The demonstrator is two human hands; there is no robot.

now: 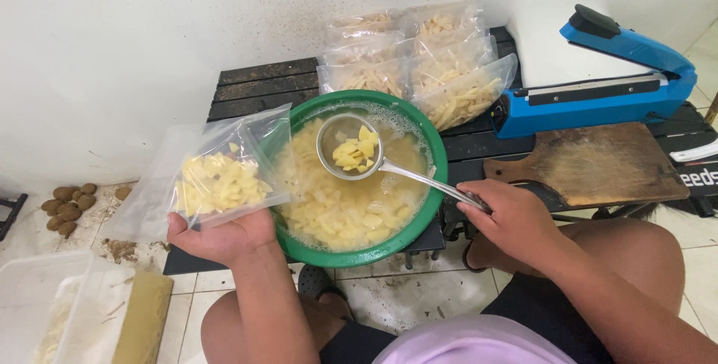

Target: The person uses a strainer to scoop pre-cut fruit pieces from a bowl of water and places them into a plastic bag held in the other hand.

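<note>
Your left hand (224, 235) grips a clear bag (206, 177) from beneath, fingers hidden; your right hand (508, 218) closes around the strainer (351, 147), covering its handle end.

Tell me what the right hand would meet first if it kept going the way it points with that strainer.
The right hand points up-left along the strainer handle. Going straight on, it would probably first meet the near rim of the green bowl, then the potato pieces in water. Its height above the rim is unclear.
</note>
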